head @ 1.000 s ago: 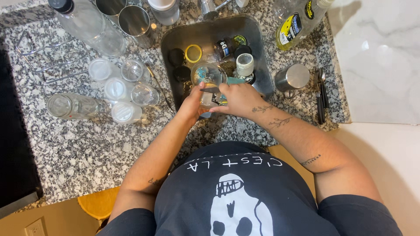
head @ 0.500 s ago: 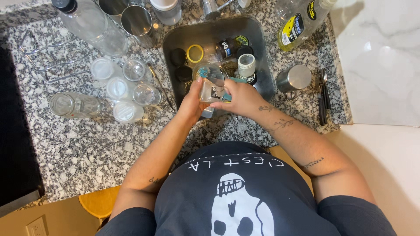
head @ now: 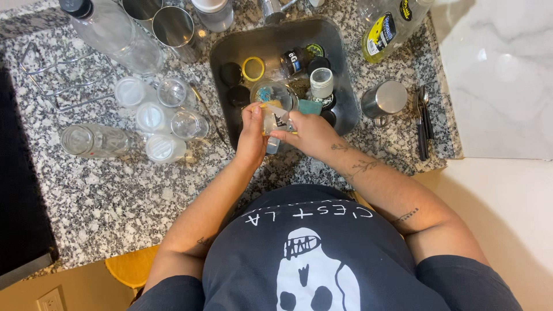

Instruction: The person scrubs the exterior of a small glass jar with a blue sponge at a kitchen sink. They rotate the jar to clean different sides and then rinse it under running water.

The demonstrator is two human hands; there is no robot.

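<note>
A clear glass jar (head: 273,95) is held over the front of a small steel sink (head: 341,109). My right hand (head: 308,133) grips the jar's side from the right. My left hand (head: 252,133) is at the jar's left side, fingers closed on a yellow sponge (head: 266,106) at the rim. A thin stream of water seems to fall below the jar. In the sink lie dark lids, a yellow ring lid (head: 252,68), a small white-capped jar (head: 321,82) and a teal cloth (head: 310,107).
On the granite counter left of the sink stand several upturned clear glasses and jars (head: 154,117), a jar on its side (head: 95,140), a large bottle (head: 112,31) and steel cups (head: 174,29). Right: a steel cup (head: 385,99), dish soap bottle (head: 390,29), dark utensils (head: 423,121).
The jar has been turned and tilted slightly between my hands, and my left hand has shifted up to its rim with the sponge. The rest of the counter is unchanged.
</note>
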